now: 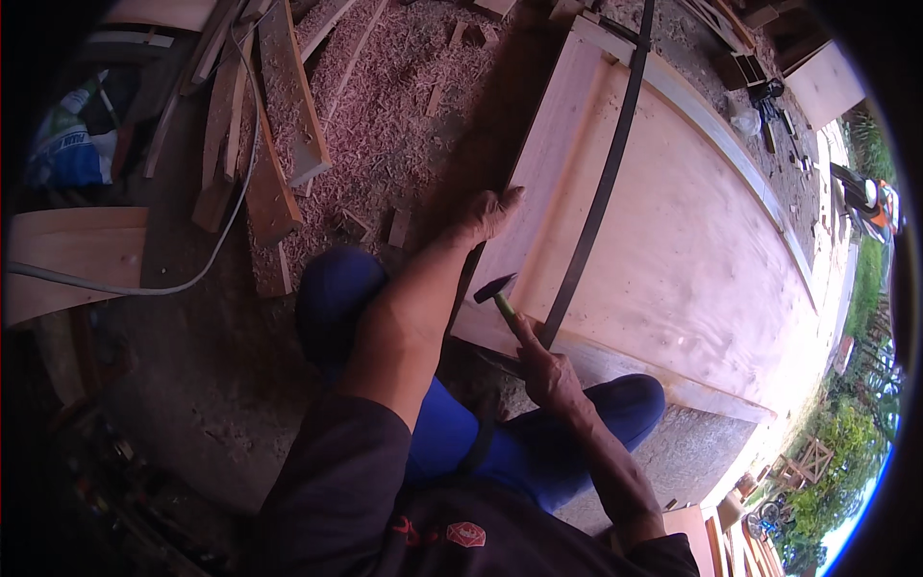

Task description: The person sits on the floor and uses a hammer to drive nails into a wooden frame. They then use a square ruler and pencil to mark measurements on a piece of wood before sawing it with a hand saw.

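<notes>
One hammer [505,304], clamped in the right hand [550,379], over the near-left corner of one framed wooden panel [673,240]. Left hand [488,214]'s apart from it, curled at the panel's left edge, can't tell if it's gripping. One dark strip [616,154] across. One sack [79,154] far left, contents hidden.

My quick tally from this end: two hands, one left [488,217] and one right [552,380]; one hammer [507,308]; one framed wooden panel [673,231]; one dark strip [606,192]; two knees [338,298]; one grey cable [125,290]; one blue-and-white bag [82,159]. Long boards [291,96] at left: I get at least four, overlaps hide the exact number. Shavings [394,87]: too many for me to count.
</notes>
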Tool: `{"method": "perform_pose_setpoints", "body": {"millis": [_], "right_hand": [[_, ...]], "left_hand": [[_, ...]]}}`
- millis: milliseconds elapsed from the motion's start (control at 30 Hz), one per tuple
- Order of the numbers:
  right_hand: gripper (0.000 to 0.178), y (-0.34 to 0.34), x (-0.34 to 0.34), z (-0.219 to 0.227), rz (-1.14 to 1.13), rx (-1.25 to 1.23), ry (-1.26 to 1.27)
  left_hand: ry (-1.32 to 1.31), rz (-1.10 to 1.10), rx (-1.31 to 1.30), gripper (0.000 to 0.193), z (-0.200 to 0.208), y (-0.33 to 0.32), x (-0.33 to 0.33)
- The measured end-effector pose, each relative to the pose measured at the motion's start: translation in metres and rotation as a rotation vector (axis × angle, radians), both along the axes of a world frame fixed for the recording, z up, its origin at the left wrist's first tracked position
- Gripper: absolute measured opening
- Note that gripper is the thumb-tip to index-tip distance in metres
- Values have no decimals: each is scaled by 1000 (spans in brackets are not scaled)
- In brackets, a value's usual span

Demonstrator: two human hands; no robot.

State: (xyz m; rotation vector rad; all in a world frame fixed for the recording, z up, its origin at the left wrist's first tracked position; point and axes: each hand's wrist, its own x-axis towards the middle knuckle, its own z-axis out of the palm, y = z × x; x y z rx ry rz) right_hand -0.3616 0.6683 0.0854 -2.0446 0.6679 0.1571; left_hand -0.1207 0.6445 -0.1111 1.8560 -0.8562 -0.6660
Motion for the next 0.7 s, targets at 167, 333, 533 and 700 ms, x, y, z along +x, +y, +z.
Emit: {"method": "perform_pose_setpoints", "body": {"millis": [167,333,533,700], "right_hand": [[75,25,-24,-2,-243,-289,-268],[70,13,-10,9,47,-99,21],[81,24,-27,-6,169,-238,153],[81,34,-35,-16,91,-359,-143]], "left_hand": [[241,-216,333,81,32,-13,13],[145,-53,125,83,24,0,-2],[137,-164,303,89,29,-6,16],[159,-139,293,88,13,-6,27]]}}
